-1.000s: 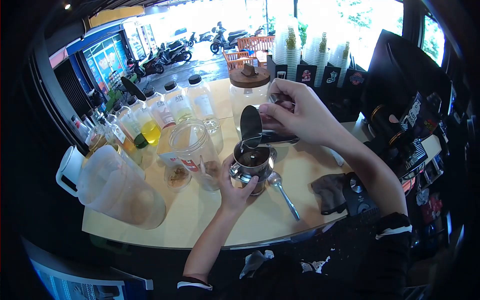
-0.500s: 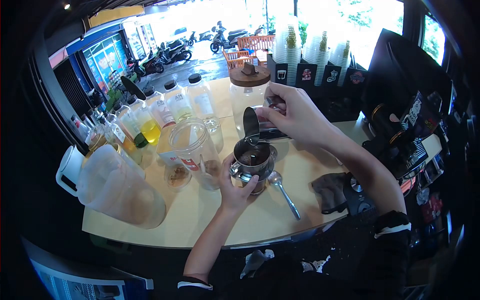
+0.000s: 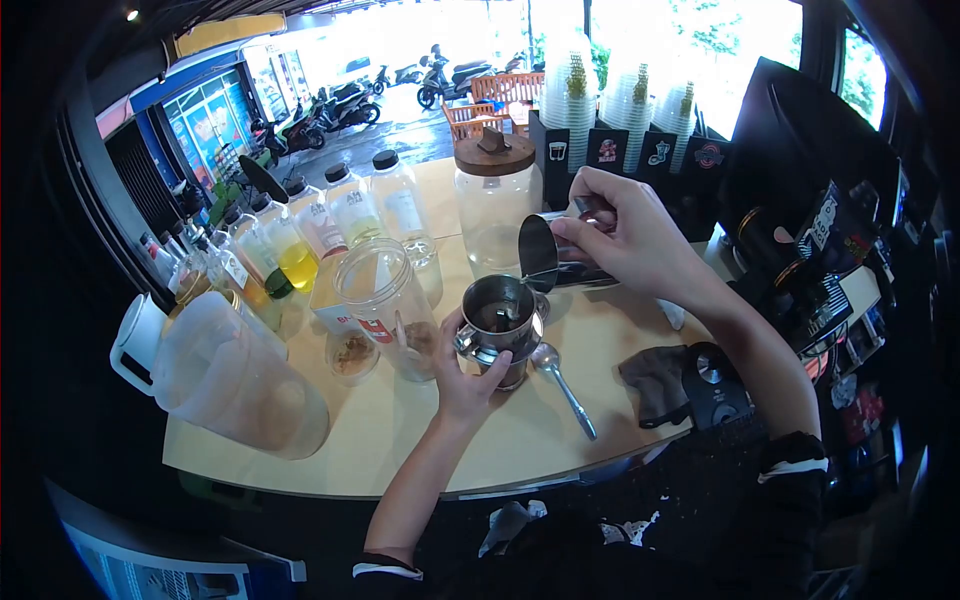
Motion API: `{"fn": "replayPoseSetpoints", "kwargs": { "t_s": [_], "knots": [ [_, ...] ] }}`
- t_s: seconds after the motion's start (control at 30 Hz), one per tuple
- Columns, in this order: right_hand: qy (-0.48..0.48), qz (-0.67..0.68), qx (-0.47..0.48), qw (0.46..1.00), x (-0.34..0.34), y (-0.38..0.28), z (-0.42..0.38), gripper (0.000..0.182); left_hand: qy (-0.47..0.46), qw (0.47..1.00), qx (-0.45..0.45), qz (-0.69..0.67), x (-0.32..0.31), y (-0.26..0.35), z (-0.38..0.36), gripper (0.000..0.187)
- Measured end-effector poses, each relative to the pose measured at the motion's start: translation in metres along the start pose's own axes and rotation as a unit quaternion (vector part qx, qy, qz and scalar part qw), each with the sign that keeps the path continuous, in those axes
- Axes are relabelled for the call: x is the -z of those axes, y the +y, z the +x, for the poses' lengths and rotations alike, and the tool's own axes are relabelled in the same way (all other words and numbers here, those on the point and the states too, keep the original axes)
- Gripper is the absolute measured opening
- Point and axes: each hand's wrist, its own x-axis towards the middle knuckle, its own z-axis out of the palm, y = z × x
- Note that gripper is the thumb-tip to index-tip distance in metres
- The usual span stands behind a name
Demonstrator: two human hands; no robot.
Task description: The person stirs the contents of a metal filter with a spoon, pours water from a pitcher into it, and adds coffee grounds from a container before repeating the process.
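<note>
While I watch from the head camera, an open jar [image 3: 385, 315] crowds the left hand [image 3: 466, 388], a lidded jar [image 3: 497, 205] stands beyond, and a spoon [image 3: 566, 392] lies just right of the metal cup [image 3: 497, 318] near the middle of the counter [image 3: 400, 455]. The left fingers clasp the cup, upright and mouth up; the right fingers grip the pitcher [image 3: 572, 262] (tipped nearly level), its mouth facing left at the cup's rim, from the right hand [image 3: 632, 238].
</note>
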Motion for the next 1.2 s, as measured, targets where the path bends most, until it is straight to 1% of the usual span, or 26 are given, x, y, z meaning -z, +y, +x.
{"fn": "replayPoseSetpoints", "kwargs": {
  "t_s": [0.13,0.2,0.23,0.3,0.43,0.5,0.53,0.6,0.63,0.7,0.73,0.8,0.83,0.9,0.93,1.0,1.03,1.1,1.13,1.17,1.2],
  "knots": [
    [0.002,0.022,-0.024,0.999,0.006,-0.012,-0.004,0.028,0.001,1.0,-0.003,-0.006,0.0,0.0,0.0,0.07],
    [-0.026,0.051,-0.072,0.996,0.011,-0.027,-0.006,0.02,0.002,1.0,-0.002,-0.013,-0.001,0.0,0.0,0.07],
    [-0.026,0.051,-0.073,0.996,0.01,-0.025,-0.005,0.02,0.004,1.0,-0.001,-0.02,-0.002,-0.001,0.0,0.07],
    [0.002,0.075,-0.035,0.997,0.006,-0.016,-0.003,0.028,0.002,1.0,-0.001,-0.015,-0.001,-0.001,0.0,0.071],
    [0.007,0.085,-0.035,0.996,0.0,-0.012,0.003,0.028,-0.001,1.0,0.004,-0.011,0.0,0.0,0.0,0.071],
    [0.007,0.135,-0.047,0.99,-0.004,-0.01,0.005,0.026,-0.001,1.0,0.004,-0.011,0.0,0.001,0.0,0.071],
    [0.007,0.135,-0.047,0.99,-0.004,-0.012,0.006,0.026,-0.001,1.0,0.004,-0.011,0.0,0.001,0.0,0.071],
    [-0.016,0.126,-0.096,0.987,-0.003,-0.016,0.006,0.019,-0.002,1.0,0.004,-0.011,0.0,0.001,0.0,0.071],
    [-0.017,0.126,-0.096,0.987,-0.004,-0.013,0.006,0.019,-0.003,1.0,0.003,-0.012,0.0,0.001,0.0,0.071],
    [0.014,0.212,-0.082,0.974,-0.008,0.004,0.003,0.019,-0.005,1.0,-0.001,-0.01,0.001,-0.001,0.0,0.071],
    [0.014,0.212,-0.081,0.974,-0.008,0.016,0.001,0.019,-0.008,1.0,-0.005,-0.008,0.001,-0.002,0.0,0.071],
    [0.054,0.217,-0.065,0.973,-0.005,0.041,-0.005,0.018,-0.01,1.0,-0.012,0.003,0.002,-0.004,0.0,0.071],
    [0.053,0.217,-0.064,0.973,-0.005,0.05,-0.008,0.018,-0.01,1.0,-0.019,0.015,0.003,-0.005,0.0,0.07],
    [0.107,0.266,-0.117,0.951,-0.006,0.065,-0.022,0.019,-0.01,1.0,-0.014,0.012,0.003,-0.006,0.0,0.07],
    [0.108,0.266,-0.116,0.951,-0.007,0.078,-0.029,0.019,-0.011,1.0,-0.008,0.009,0.003,-0.007,-0.001,0.07],
    [0.133,0.369,-0.166,0.905,-0.012,0.108,-0.044,0.016,-0.014,1.0,-0.006,0.007,0.004,-0.006,-0.001,0.07],
    [0.133,0.369,-0.164,0.905,-0.015,0.118,-0.052,0.016,-0.017,1.0,-0.002,0.006,0.004,-0.005,0.0,0.07],
    [0.168,0.347,-0.196,0.902,-0.023,0.134,-0.066,0.017,-0.023,1.0,0.002,0.004,0.005,-0.003,0.002,0.07],
    [0.166,0.349,-0.194,0.902,-0.029,0.143,-0.073,0.017,-0.03,1.0,0.008,0.002,0.007,-0.002,0.002,0.071],
    [0.181,0.364,-0.201,0.891,-0.034,0.152,-0.08,0.017,-0.029,1.0,0.007,0.004,0.006,0.002,0.001,0.071],
    [0.197,0.377,-0.207,0.881,-0.037,0.154,-0.084,0.018,0.007,1.0,-0.004,0.023,0.004,0.007,0.002,0.069]
  ]
}}
